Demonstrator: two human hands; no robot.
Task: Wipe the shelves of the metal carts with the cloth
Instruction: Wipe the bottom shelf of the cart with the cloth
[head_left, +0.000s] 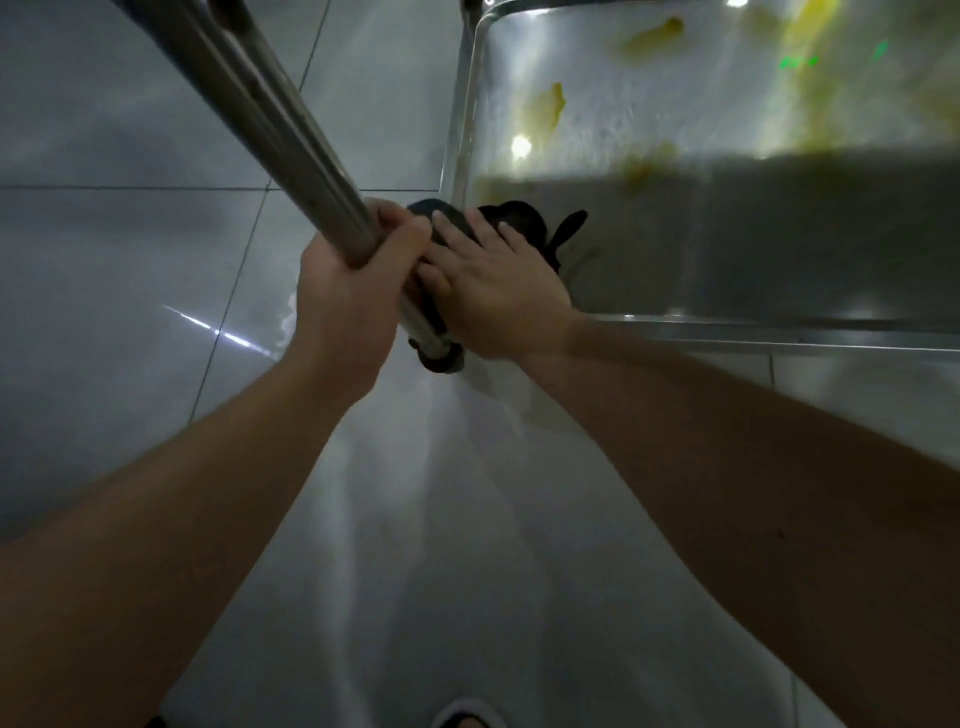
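Contact with the cart is made by both hands at its near left corner. The upright metal post (291, 140), seen slanting from the upper left toward the middle of the view, is gripped by the left hand (345, 306), whose fingers are curled fully round it just above the bottom shelf. The right hand (501, 293) is laid flat, fingers straight and spread, on a dark cloth (524, 223), which is pressed against the corner of the shelf (727, 249) just beside the post. Only part of the cloth is visible past the fingertips, with a loose end sticking out to the right. The shelf is a shiny metal tray with a raised rim; its far half is brightly lit and its near half lies in shadow. Yellowish smears (545, 109) are seen on the lit part, well apart from the cloth, and further smears are spread toward the upper right corner. A black caster wheel (441, 358) is seen below the post, between the two wrists. The cart stands on a floor of large glossy grey tiles (130, 234). The whole view is blurred, so fine detail of the cloth cannot be told.
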